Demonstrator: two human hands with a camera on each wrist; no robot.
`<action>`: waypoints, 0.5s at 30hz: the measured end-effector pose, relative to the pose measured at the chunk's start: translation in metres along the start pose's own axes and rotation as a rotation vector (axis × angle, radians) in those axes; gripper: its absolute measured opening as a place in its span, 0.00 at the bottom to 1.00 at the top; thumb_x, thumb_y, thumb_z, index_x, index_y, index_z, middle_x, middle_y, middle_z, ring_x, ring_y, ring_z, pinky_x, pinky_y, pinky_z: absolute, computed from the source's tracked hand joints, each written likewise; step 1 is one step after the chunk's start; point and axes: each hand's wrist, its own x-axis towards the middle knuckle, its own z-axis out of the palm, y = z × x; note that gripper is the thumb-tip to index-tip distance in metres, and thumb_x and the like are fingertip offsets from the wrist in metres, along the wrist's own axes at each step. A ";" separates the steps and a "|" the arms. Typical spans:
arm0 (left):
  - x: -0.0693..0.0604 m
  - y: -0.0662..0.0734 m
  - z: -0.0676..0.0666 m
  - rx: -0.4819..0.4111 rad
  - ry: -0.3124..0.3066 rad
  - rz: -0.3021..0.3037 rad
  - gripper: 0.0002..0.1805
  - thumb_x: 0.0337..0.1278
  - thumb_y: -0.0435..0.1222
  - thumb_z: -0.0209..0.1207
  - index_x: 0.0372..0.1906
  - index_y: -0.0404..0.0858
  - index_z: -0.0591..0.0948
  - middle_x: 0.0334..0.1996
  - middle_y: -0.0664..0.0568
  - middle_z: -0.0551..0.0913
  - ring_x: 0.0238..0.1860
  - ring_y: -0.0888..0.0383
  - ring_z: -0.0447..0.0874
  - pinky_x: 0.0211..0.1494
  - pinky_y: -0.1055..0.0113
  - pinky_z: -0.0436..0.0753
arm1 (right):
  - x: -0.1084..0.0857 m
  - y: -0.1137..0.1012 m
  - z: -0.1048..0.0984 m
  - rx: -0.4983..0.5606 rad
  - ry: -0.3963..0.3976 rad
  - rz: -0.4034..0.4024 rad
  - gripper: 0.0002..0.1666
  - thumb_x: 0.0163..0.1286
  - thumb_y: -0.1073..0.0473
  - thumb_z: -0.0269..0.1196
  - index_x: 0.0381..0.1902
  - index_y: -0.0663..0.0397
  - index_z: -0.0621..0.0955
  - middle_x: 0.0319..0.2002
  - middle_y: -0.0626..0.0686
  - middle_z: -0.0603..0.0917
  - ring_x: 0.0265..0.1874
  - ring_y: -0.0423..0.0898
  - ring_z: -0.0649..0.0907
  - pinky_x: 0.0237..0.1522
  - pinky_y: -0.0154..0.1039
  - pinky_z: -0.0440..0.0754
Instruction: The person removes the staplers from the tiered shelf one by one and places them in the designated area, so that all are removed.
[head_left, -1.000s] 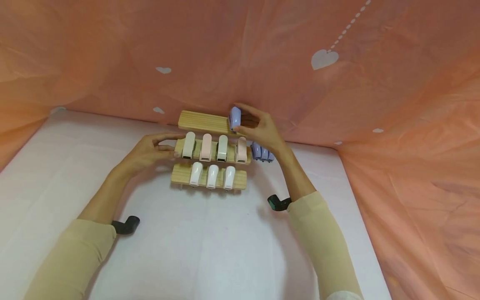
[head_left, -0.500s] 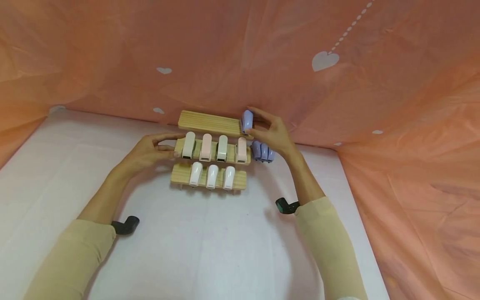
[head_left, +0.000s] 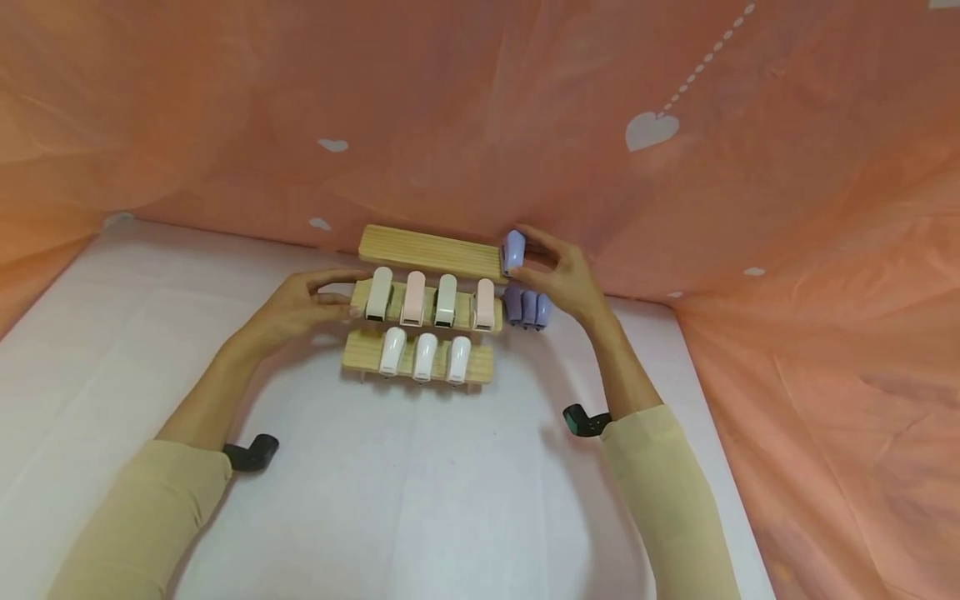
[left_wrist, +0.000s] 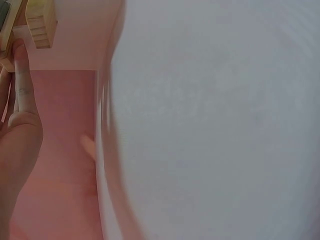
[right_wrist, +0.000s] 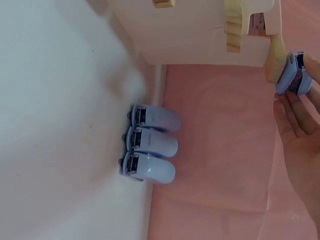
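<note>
My right hand [head_left: 566,279] pinches a lavender stapler [head_left: 513,252] between thumb and fingers at the right end of the top board [head_left: 431,250] of a tiered wooden stand. In the right wrist view this stapler [right_wrist: 295,74] is close against the board's end; I cannot tell whether it rests on it. My left hand [head_left: 296,304] grips the left end of the middle board [head_left: 358,302], thumb in front and a finger behind. Pale green [head_left: 379,293] and pink staplers [head_left: 413,297] stand alternately along that board. White staplers [head_left: 424,357] occupy the bottom board [head_left: 360,353].
Three more lavender staplers [right_wrist: 152,142] stand side by side on the white tabletop [head_left: 450,483], right of the stand. An orange-pink cloth [head_left: 480,108] with white hearts hangs close behind the stand and along the sides.
My right hand has moved right along the top board with the lavender stapler, to the board's right end. The left hand has stayed at the middle board's end.
</note>
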 end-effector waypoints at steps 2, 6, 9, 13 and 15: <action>0.001 -0.001 0.000 0.011 0.009 0.002 0.31 0.59 0.28 0.66 0.68 0.39 0.75 0.44 0.49 0.88 0.45 0.56 0.87 0.50 0.67 0.82 | -0.001 0.001 -0.001 -0.003 0.022 -0.012 0.37 0.60 0.69 0.72 0.68 0.57 0.75 0.61 0.59 0.79 0.59 0.51 0.79 0.61 0.43 0.76; 0.001 -0.001 -0.002 0.010 0.011 0.021 0.31 0.59 0.26 0.65 0.68 0.38 0.74 0.44 0.50 0.88 0.45 0.56 0.87 0.51 0.67 0.82 | -0.005 -0.004 -0.002 0.007 0.053 -0.049 0.36 0.59 0.75 0.69 0.66 0.66 0.74 0.59 0.66 0.79 0.57 0.58 0.80 0.62 0.51 0.75; 0.002 -0.001 -0.002 -0.002 0.011 0.033 0.31 0.59 0.26 0.65 0.68 0.36 0.73 0.44 0.50 0.88 0.45 0.56 0.87 0.51 0.66 0.82 | -0.010 -0.014 -0.004 0.016 0.044 -0.048 0.35 0.59 0.77 0.67 0.66 0.71 0.72 0.59 0.70 0.78 0.57 0.62 0.79 0.62 0.55 0.74; 0.002 0.000 0.001 -0.017 0.004 0.023 0.31 0.58 0.29 0.67 0.68 0.37 0.74 0.48 0.48 0.87 0.46 0.56 0.87 0.51 0.64 0.83 | -0.020 -0.021 -0.012 -0.012 0.032 -0.017 0.36 0.60 0.77 0.67 0.66 0.72 0.71 0.60 0.70 0.77 0.59 0.62 0.78 0.62 0.53 0.74; 0.002 -0.001 0.002 -0.014 0.001 0.009 0.31 0.58 0.30 0.68 0.68 0.38 0.74 0.50 0.46 0.86 0.47 0.55 0.87 0.51 0.62 0.83 | -0.024 -0.019 -0.016 -0.034 0.033 0.001 0.36 0.60 0.76 0.68 0.66 0.72 0.71 0.61 0.70 0.76 0.60 0.62 0.77 0.63 0.53 0.74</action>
